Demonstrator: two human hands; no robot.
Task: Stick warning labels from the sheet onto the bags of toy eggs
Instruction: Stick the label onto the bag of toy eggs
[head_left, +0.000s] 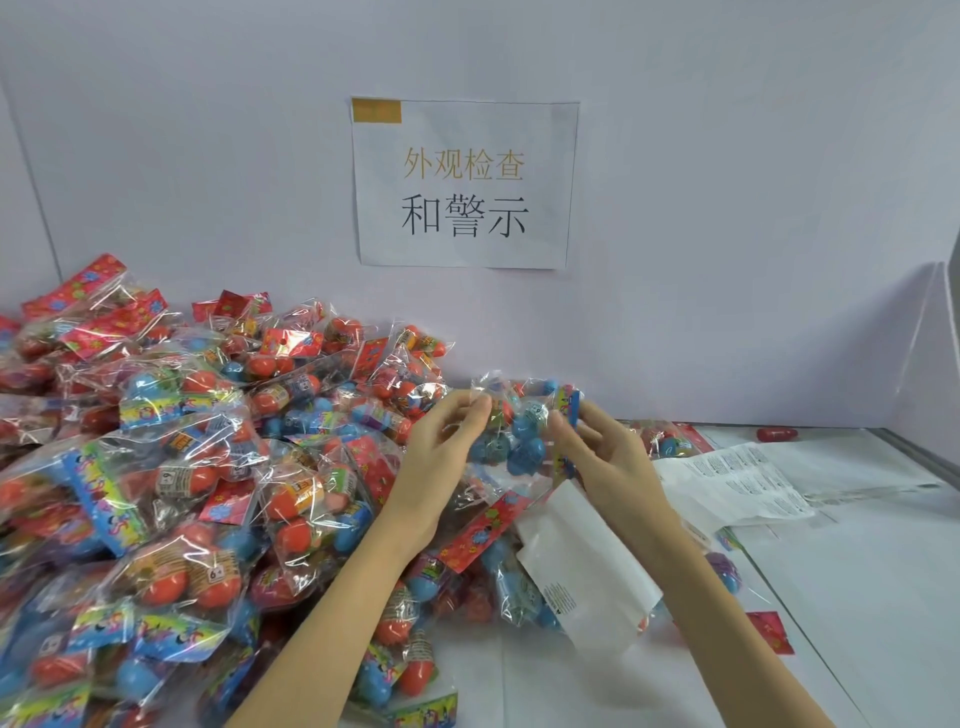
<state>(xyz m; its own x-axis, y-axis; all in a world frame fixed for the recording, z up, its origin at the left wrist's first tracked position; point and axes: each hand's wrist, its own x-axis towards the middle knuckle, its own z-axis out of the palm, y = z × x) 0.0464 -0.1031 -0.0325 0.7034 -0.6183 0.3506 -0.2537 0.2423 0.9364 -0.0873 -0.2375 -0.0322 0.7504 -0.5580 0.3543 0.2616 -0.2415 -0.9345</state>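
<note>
A clear bag of blue toy eggs (519, 434) is held up above the table between both hands. My left hand (441, 441) pinches its left edge, and my right hand (605, 449) grips its right end by the coloured header card. A white label sheet (587, 566) lies under my right forearm, partly on other bags. A second printed sheet of labels (737, 478) lies to the right. A large pile of bagged red and blue eggs (197, 467) fills the left half of the table.
A paper sign with Chinese characters (462, 184) is taped to the white back wall. A loose red egg (776, 434) rests near the wall at the right. Another bag (670, 441) lies behind my right hand. The white table (857, 597) stretches right.
</note>
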